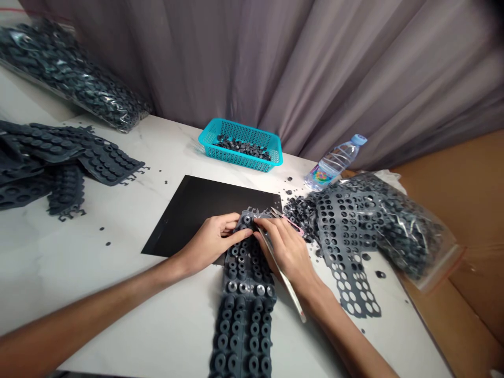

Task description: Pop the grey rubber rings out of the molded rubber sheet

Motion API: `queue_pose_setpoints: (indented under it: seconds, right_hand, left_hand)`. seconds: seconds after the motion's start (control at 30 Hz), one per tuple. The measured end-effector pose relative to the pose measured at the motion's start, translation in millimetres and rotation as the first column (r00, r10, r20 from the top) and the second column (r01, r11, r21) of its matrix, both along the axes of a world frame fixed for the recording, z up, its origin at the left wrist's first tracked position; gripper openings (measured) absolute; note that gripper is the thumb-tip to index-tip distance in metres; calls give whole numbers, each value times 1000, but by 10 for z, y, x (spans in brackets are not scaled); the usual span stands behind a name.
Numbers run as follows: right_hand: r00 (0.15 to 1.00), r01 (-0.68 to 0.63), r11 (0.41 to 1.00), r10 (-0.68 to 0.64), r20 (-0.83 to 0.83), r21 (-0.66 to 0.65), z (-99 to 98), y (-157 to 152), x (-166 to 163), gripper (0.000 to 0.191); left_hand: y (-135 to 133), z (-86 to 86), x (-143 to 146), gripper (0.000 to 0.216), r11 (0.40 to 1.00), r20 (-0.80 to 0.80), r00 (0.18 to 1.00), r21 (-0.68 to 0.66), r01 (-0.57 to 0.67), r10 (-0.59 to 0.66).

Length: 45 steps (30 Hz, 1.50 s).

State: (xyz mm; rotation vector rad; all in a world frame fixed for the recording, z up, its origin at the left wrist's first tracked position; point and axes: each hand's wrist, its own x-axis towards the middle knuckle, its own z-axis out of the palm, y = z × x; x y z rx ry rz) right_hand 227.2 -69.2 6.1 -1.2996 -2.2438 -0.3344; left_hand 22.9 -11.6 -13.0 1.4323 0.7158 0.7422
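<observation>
A long dark grey molded rubber sheet (240, 304) with rows of ring-shaped parts runs from the front edge up onto a black mat (173, 226). My left hand (212, 236) grips the sheet's far left edge, thumb lying over the rings. Beside it, my right hand (285, 247) is closed around a slim, pale, pen-like tool (289, 289), its fingertips at the same far end of the sheet. The tool's tip is hidden at the fingers. Just past my right knuckles lies a pink-handled tool (293, 224) with a pointed metal end.
A turquoise basket (242, 164) holds small dark parts. Loose parts (301, 210) and punched-out sheets (346, 252) lie at right, near a water bottle (334, 161) and a filled bag (413, 236). More rubber sheets (106, 160) and another bag (74, 73) are at left.
</observation>
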Motion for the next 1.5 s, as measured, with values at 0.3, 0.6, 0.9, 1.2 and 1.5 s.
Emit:
queue_pose_setpoints:
  seconds: [0.3, 0.6, 0.9, 1.2, 1.5]
  right_hand:
    - [854, 327, 933, -361, -374, -152, 17, -2, 154, 31]
    - [773, 570, 775, -619, -143, -272, 43, -15, 745, 45]
    - [885, 374, 859, -443, -143, -350, 148, -98, 469, 34]
    - [932, 205, 930, -280, -229, -304, 77, -104, 497, 35]
    - [817, 73, 880, -323, -477, -470, -7, -73, 477, 43]
  left_hand:
    - [7, 6, 7, 27, 999, -20, 1000, -53, -11, 10]
    - [45, 4, -15, 23, 999, 38, 999, -51, 8, -6]
    - [116, 79, -47, 24, 997, 63, 998, -79, -8, 13]
    - [671, 165, 13, 36, 998, 24, 998, 8, -64, 63]
    - [1229, 157, 164, 34, 952, -64, 968, 204, -227, 245]
